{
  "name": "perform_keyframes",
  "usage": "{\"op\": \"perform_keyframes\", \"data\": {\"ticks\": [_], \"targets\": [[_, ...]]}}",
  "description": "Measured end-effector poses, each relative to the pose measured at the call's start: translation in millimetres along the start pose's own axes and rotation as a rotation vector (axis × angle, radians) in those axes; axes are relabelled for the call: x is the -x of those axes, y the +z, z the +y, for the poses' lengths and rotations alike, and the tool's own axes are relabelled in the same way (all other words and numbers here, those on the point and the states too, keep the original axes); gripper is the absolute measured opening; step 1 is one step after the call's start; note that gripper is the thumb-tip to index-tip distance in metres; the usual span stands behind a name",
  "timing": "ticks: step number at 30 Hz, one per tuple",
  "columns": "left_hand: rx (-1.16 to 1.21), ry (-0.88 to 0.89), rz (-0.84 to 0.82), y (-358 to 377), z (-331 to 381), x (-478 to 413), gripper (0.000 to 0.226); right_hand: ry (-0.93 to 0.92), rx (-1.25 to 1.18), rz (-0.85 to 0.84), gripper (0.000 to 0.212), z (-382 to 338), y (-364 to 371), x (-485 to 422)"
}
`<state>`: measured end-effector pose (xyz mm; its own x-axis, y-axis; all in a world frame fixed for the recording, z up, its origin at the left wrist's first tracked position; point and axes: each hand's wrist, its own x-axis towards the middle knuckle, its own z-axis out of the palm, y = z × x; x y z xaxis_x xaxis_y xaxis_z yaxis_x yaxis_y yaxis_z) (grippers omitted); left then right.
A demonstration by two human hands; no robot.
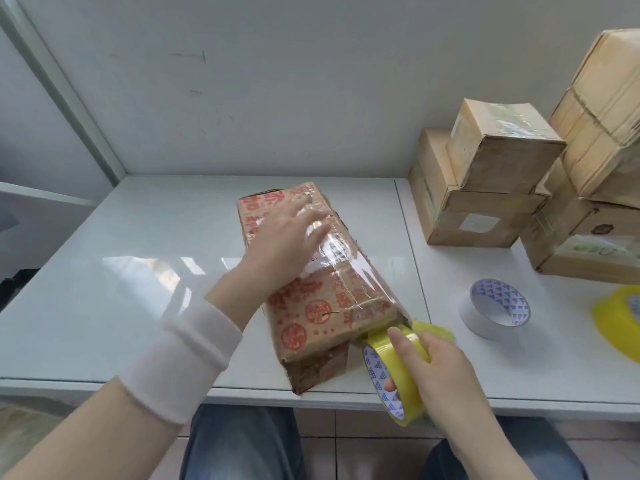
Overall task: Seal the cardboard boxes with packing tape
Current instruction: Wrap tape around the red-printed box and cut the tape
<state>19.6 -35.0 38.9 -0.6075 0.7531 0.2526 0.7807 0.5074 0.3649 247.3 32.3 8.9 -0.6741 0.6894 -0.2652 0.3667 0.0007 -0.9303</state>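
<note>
A long cardboard box (311, 306) with red printed characters lies on the white table (138, 271), its near end over the front edge. A shiny strip of clear tape (346, 251) runs along its top. My left hand (287, 244) lies flat on the far part of the box, fingers straight, pressing on the tape. My right hand (440, 368) grips a yellowish roll of packing tape (398, 375) at the box's near right corner, thumb on the outside and a finger through the core. The tape runs from the roll onto the box.
Several sealed cardboard boxes (485, 188) are stacked at the back right against the wall. A white tape roll (495, 313) with a blue-patterned core and a yellow roll (620, 323) lie on the table at right. My knees show below the table edge.
</note>
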Motion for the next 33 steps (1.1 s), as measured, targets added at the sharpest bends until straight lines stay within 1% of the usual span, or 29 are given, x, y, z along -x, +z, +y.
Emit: {"op": "perform_keyframes", "data": {"ticks": [1, 2, 4, 5, 7, 9, 12, 14, 15, 17, 18, 19, 20, 21, 22, 24, 25, 26, 27, 28, 29, 31, 33], "targets": [[0.051, 0.057, -0.086, 3.4, 11.7, 13.3, 0.047, -0.016, -0.014, -0.029, 0.033, -0.5, 6.3, -1.0], [0.043, 0.085, -0.169, 7.3, 18.0, 22.8, 0.053, -0.035, -0.032, -0.059, 0.032, -1.4, 14.2, -2.5], [-0.101, 0.089, -0.26, 11.0, 14.5, 27.7, 0.058, -0.053, -0.092, -0.128, 0.027, -4.2, 32.7, -4.9], [-0.16, 0.078, -0.265, 9.2, 8.5, 25.1, 0.057, -0.056, -0.123, -0.169, 0.024, -5.8, 41.4, -5.3], [-0.202, 0.053, -0.261, 5.3, -4.0, 17.3, 0.054, -0.092, -0.145, -0.236, 0.017, -5.8, 55.0, -4.0], [-0.224, 0.055, -0.283, 7.3, -9.3, 12.1, 0.054, -0.141, -0.18, -0.251, 0.015, -1.2, 62.0, 0.8], [-0.245, 0.066, -0.275, 15.3, -7.7, 9.7, 0.054, -0.173, -0.188, -0.182, 0.036, 5.5, 59.4, 8.8], [-0.246, 0.076, -0.252, 17.9, -8.6, 11.3, 0.054, -0.133, -0.182, -0.154, 0.045, 10.3, 54.8, 13.5], [-0.241, 0.082, -0.249, 17.9, -9.1, 11.9, 0.053, -0.083, -0.182, -0.164, 0.047, 11.9, 53.0, 15.5], [-0.242, 0.086, -0.262, 17.2, -8.4, 14.6, 0.053, 0.054, -0.214, -0.187, 0.043, 17.9, 52.8, 18.7], [-0.248, 0.09, -0.263, 16.8, -6.8, 14.9, 0.053, 0.089, -0.222, -0.189, 0.038, 20.4, 52.9, 19.3], [-0.239, 0.093, -0.254, 15.0, -4.6, 15.0, 0.052, 0.086, -0.203, -0.198, 0.033, 21.4, 53.2, 19.5], [-0.2, 0.088, -0.217, 11.2, -2.6, 16.4, 0.05, 0.067, -0.179, -0.217, 0.03, 22.4, 54.2, 20.1], [-0.126, 0.073, -0.133, 6.8, -0.6, 20.3, 0.046, 0.05, -0.172, -0.244, 0.03, 23.4, 56.7, 21.3], [-0.023, 0.062, 0.006, 3.4, 1.4, 27.7, 0.04, 0.047, -0.186, -0.272, 0.033, 25.5, 58.9, 22.7], [0.211, 0.068, 0.366, -0.3, 8.3, 55.9, 0.026, 0.085, -0.23, -0.29, 0.044, 33.4, 61.6, 26.2], [0.307, 0.054, 0.497, 1.7, 13.4, 75.9, 0.02, 0.114, -0.256, -0.273, 0.052, 37.1, 61.6, 28.1], [0.383, 0.025, 0.546, 7.6, 19.0, 97.6, 0.013, 0.146, -0.272, -0.251, 0.062, 40.7, 61.4, 29.8], [0.446, -0.024, 0.516, 16.4, 24.5, 117.5, 0.011, 0.17, -0.28, -0.236, 0.071, 43.2, 60.7, 31.7], [0.502, -0.091, 0.439, 26.9, 28.9, 133.4, 0.012, 0.177, -0.281, -0.234, 0.075, 46.8, 60.1, 33.1], [0.562, -0.182, 0.348, 37.5, 31.6, 144.1, 0.012, 0.173, -0.273, -0.233, 0.074, 48.9, 59.7, 34.3], [0.72, -0.381, 0.185, 51.2, 33.4, 149.8, 0.007, 0.148, -0.235, -0.241, 0.064, 51.0, 57.5, 36.0], [0.895, -0.491, 0.058, 57.2, 32.7, 143.0, 0.004, 0.052, -0.175, -0.205, 0.046, 53.2, 51.0, 31.8]]}}
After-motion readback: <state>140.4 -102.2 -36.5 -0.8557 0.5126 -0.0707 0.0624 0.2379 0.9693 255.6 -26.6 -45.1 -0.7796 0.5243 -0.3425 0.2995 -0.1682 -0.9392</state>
